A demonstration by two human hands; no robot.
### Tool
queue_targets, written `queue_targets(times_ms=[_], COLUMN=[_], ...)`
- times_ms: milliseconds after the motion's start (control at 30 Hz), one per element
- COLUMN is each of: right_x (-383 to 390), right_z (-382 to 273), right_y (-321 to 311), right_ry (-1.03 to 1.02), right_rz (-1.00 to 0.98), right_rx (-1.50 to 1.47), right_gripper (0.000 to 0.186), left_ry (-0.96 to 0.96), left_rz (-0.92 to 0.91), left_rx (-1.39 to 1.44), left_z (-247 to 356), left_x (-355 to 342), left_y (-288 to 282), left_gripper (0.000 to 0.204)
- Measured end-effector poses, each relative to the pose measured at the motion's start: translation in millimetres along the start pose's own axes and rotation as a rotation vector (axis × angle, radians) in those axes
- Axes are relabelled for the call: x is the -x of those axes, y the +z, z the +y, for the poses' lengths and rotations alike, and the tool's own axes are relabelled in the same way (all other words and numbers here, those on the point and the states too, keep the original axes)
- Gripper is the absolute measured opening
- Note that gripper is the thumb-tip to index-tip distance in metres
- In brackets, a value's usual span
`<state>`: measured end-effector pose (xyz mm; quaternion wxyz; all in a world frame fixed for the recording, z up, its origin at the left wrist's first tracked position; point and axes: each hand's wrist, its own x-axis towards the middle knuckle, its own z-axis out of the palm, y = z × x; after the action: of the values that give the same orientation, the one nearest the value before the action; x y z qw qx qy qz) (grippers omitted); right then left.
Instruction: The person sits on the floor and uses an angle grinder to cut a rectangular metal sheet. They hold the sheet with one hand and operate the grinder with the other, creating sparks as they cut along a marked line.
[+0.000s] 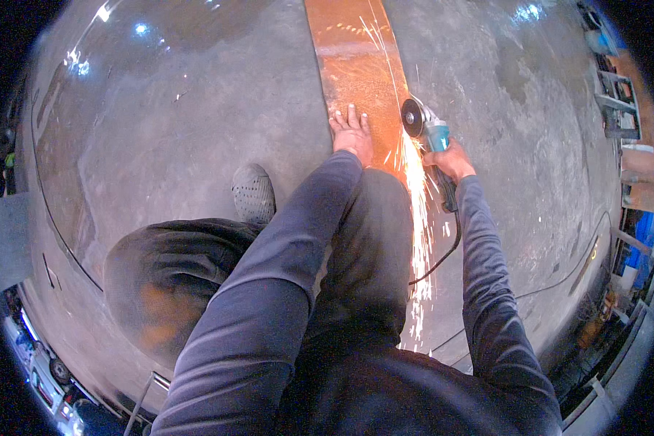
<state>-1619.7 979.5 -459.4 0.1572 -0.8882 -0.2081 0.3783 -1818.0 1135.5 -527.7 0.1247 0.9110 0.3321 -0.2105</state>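
From my head view, the rusty plate (360, 76) lay on the floor (196, 109), my left hand (352, 136) spread flat on it, my right grip (452, 161) around the grinder (437, 135). Sparks (418, 225) flew mid-grind; how much edge remained, I couldn't tell.

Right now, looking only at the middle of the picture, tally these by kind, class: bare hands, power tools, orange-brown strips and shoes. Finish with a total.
Bare hands: 2 (left hand, right hand)
Power tools: 1 (grinder)
Orange-brown strips: 1 (strip)
Shoes: 1 (spotted shoe)
Total: 5
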Motion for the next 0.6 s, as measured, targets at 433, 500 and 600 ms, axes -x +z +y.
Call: queue_targets(times_ms=[433,500,600], right_x=[-3.6,2.1,7.7], right_z=[7.0,10.5,17.2], right_y=[4.0,5.7,1.5], right_ry=[-0.067,-0.097,-0.068], right_rz=[0.066,0.053,-0.044], right_rx=[0.063,0.070,0.169], right_gripper=[0.069,0.069,0.080], left_ry=[-0.002,-0.008,-0.007], left_rz=[0.017,0.016,0.038], left_rx=[-0.008,-0.016,-0.028], left_z=[-2.1,-2.9,-1.0], left_x=[-1.9,-2.7,-2.9], left_y=[3.4,4.8,5.9], left_gripper=[0.072,0.070,0.071])
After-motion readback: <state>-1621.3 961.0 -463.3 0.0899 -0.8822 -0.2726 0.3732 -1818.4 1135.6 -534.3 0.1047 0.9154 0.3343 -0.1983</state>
